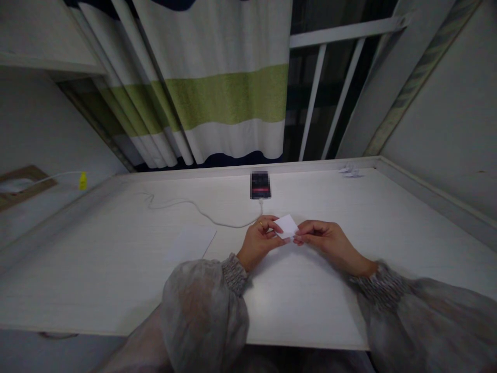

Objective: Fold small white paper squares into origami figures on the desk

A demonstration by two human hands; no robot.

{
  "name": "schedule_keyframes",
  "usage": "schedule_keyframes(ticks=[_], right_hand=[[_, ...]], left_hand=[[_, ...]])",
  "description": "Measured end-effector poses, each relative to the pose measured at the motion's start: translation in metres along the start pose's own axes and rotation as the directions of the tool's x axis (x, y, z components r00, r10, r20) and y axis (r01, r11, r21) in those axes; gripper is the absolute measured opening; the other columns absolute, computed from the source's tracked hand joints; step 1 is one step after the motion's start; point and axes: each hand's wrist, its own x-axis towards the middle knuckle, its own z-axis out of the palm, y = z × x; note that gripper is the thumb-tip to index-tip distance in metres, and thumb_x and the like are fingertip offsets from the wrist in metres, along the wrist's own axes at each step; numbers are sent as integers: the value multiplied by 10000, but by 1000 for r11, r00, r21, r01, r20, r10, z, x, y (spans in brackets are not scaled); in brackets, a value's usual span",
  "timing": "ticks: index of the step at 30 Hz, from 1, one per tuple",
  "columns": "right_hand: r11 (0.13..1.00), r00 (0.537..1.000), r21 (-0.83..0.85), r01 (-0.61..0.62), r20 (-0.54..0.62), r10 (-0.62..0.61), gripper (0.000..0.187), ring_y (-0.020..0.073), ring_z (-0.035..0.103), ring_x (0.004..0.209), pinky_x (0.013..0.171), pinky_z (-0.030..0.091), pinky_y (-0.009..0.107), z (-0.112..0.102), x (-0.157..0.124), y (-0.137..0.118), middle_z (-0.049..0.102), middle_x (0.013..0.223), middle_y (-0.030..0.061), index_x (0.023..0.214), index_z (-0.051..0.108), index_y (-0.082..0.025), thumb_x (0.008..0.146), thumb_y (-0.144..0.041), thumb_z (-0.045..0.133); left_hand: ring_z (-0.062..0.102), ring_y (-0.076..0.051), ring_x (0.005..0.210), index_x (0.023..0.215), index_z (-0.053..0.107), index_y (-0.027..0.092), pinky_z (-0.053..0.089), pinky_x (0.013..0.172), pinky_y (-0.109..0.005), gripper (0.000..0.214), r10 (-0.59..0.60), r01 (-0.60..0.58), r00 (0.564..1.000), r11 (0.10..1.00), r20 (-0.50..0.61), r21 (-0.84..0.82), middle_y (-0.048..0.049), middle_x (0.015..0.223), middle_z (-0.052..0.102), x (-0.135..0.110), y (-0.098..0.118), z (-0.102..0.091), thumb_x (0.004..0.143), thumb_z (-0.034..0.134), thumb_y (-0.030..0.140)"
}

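Both my hands meet over the middle of a white desk (pixel 116 280). Between them is a small folded piece of white paper (pixel 288 226). My left hand (pixel 261 240) pinches its left edge, with a ring showing on one finger. My right hand (pixel 324 240) pinches the paper's lower right edge with fingertips pressed together. The paper is held just above the desk surface. Loose grey sleeves cover both forearms.
A sheet of white paper (pixel 190 243) lies flat to the left of my hands. A phone (pixel 260 185) stands at the back, with a white cable (pixel 186 206) trailing left. Small folded paper pieces (pixel 351 171) sit at the far right corner. A striped curtain (pixel 217 98) hangs behind.
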Motion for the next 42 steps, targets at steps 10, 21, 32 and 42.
schedule_keyframes(ticks=[10,21,32,42], right_hand=[[1000,1000,11,-3,18,3,119,107,568,602,629,450,261,2,-3,1,632,627,-13,624,646,-168,590,-258,717],[996,996,63,-69,-54,72,137,95,562,538,594,440,252,6,-2,0,632,576,-21,629,630,-164,585,-263,715],[990,992,118,-76,-92,87,155,85,554,498,547,436,228,10,-3,0,645,549,-14,601,594,-161,585,-262,710],[977,994,215,-10,-108,34,315,102,605,508,543,499,240,12,-1,1,628,588,-47,661,474,-188,538,-249,758]], left_hand=[[531,-163,882,557,580,127,444,754,-296,178,123,-117,992,973,-17,196,-62,929,545,-2,4,-2,594,715,237],[527,-134,836,564,534,133,430,725,-263,190,103,-92,992,986,-73,140,-47,924,540,-1,4,2,615,686,235],[530,-124,790,574,548,141,416,732,-262,161,102,-85,985,988,-136,128,-29,859,555,1,-1,4,613,682,221],[525,-118,771,586,535,145,409,743,-261,156,111,-90,980,987,-164,131,-16,827,551,1,1,5,626,668,214]])
